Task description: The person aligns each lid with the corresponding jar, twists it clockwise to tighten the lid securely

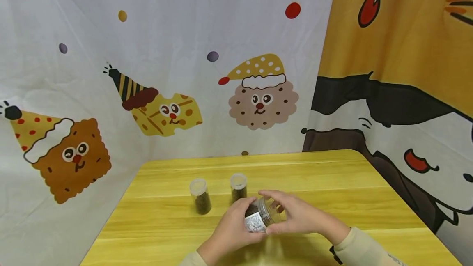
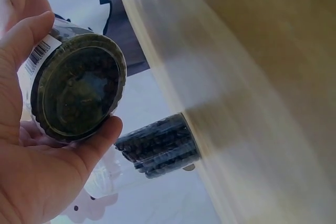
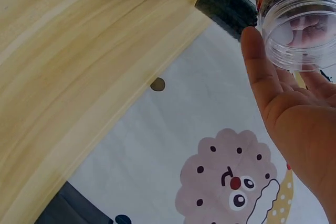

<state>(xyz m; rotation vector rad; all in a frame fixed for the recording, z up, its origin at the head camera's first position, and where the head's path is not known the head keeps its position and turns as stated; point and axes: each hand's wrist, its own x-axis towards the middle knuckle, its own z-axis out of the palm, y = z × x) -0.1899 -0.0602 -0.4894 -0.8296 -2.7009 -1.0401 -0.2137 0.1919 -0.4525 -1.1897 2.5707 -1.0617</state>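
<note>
Over the table [image 1: 332, 175], between its side edges, the left hand [image 1: 233, 228] is gripping a tilted, labelled jar [image 1: 254, 221]. The right hand [image 1: 298, 214] is grasping its clear top [image 1: 272, 213], probably for twisting, which is needing a steady left hold.

Diffuse light fills the head view, with soft shadow on the yellow wood-grain counter [image 1: 155, 225] beneath a clear plastic cylindrical jar [image 1: 257, 218]. The left wrist view is dimmer, the counter blurred; the right shows highlights on the jar's rim.
</note>
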